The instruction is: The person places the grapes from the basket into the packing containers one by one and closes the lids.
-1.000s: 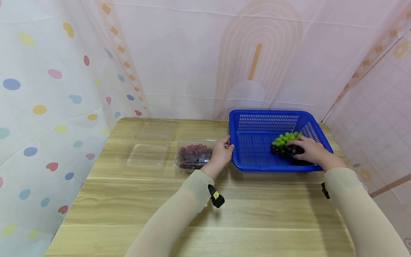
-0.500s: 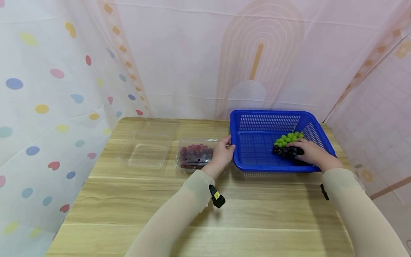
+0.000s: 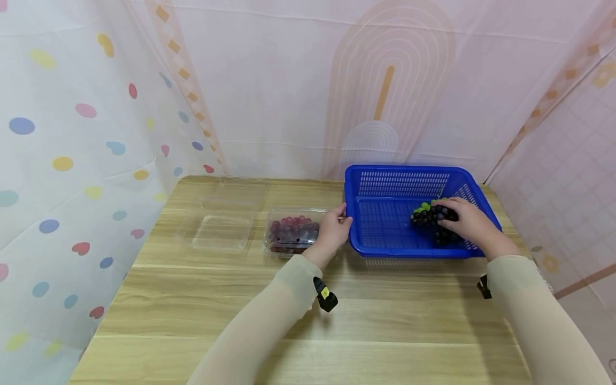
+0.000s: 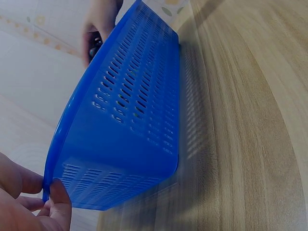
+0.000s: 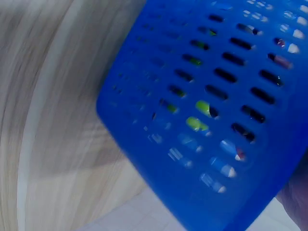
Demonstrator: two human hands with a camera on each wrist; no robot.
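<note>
Blue basket (image 3: 385,224) holds one dark grape bunch (image 3: 433,216), two hands touching.

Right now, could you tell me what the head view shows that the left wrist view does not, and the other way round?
Only the head view shows the clear box of red grapes, the empty clear tray, and the right hand gripping the dark grapes over the green grapes inside the blue basket. Only the left wrist view shows the basket's slotted outer wall close up and the left hand's fingertips at its corner. Both show the basket, the wooden table and the left hand on the basket's rim.
</note>
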